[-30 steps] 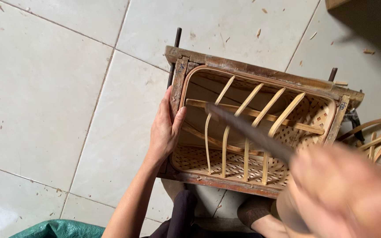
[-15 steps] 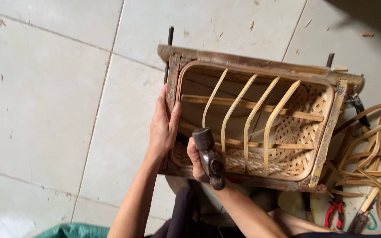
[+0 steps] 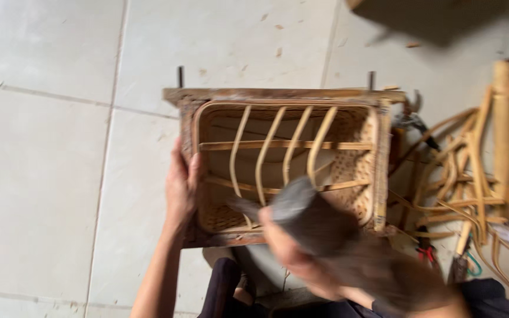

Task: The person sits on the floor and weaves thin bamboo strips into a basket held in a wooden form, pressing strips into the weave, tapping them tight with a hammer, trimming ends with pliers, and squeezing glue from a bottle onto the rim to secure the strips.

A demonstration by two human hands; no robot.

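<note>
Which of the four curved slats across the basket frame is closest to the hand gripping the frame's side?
The leftmost curved slat: it lies nearest the left hand on the frame; the other three sit further right.

Right hand (image 3: 293,247) and hammer (image 3: 301,215) blurred

Loose cane strips (image 3: 455,176) on floor (image 3: 42,147), right of woven basket (image 3: 284,159)

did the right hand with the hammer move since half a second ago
Yes. The right hand with the blurred hammer has swung rightward along the wicker frame's near edge.
</note>
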